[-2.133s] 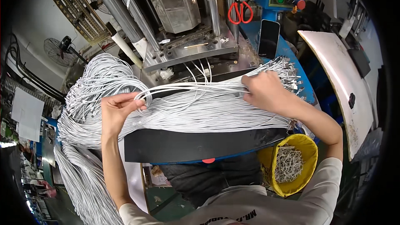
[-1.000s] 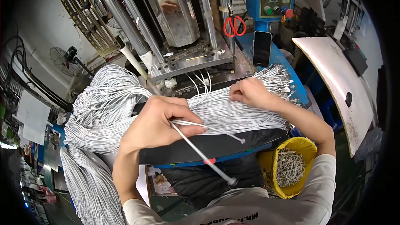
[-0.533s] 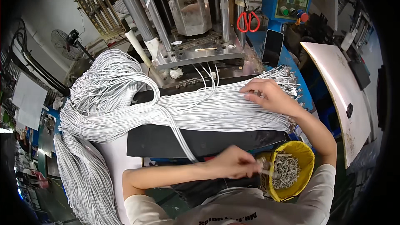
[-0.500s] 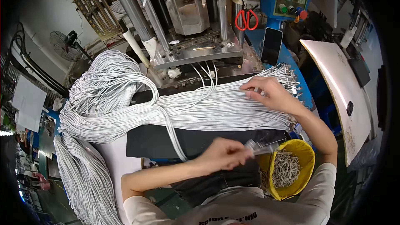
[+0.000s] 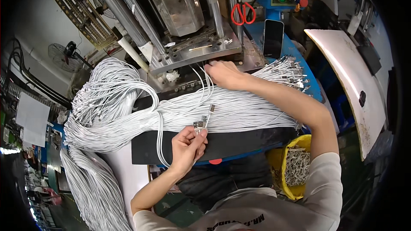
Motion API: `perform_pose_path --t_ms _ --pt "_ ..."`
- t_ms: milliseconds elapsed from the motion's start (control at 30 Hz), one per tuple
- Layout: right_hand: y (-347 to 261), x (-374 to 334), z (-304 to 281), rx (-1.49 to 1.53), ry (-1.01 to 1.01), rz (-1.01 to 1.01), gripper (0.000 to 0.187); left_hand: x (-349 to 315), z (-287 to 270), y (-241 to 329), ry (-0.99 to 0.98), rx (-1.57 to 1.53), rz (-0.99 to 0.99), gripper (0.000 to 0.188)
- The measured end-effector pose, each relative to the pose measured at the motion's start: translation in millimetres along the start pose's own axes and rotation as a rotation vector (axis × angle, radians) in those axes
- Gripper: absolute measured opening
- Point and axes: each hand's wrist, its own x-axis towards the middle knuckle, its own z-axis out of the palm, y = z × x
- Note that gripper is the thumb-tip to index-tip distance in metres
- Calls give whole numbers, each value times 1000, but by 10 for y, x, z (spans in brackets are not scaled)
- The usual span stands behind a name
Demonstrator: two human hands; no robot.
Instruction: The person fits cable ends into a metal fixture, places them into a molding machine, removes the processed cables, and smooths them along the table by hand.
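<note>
Head view: the left hand (image 5: 187, 145) pinches metal-tipped cable ends (image 5: 202, 122) above the white cable bundle (image 5: 222, 113) on the counter (image 5: 222, 143); the right hand (image 5: 222, 73), fingers curled, rests on cables near the press plate (image 5: 192, 53).

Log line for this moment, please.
left hand: pinches white cable's metal connector ends | right hand: at grey metal press plate

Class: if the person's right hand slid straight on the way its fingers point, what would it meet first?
Probably the grey metal press plate: the right hand points that way across thin white cables, though depth is unclear.
</note>
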Motion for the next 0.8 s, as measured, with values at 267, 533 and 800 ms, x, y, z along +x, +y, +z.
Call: perform_pose_path --t_ms 267,533,800 --pt "-358 -555 -1171 -64 -404 122 45 7 -64 138 -3 -78 -103 22" --pt "-579 -1067 -986 1241 -427 553 38 58 -96 29 -90 36 -78 21" --pt "-805 -760 -752 1125 -417 385 41 50 -98 -56 -54 96 -98 15"
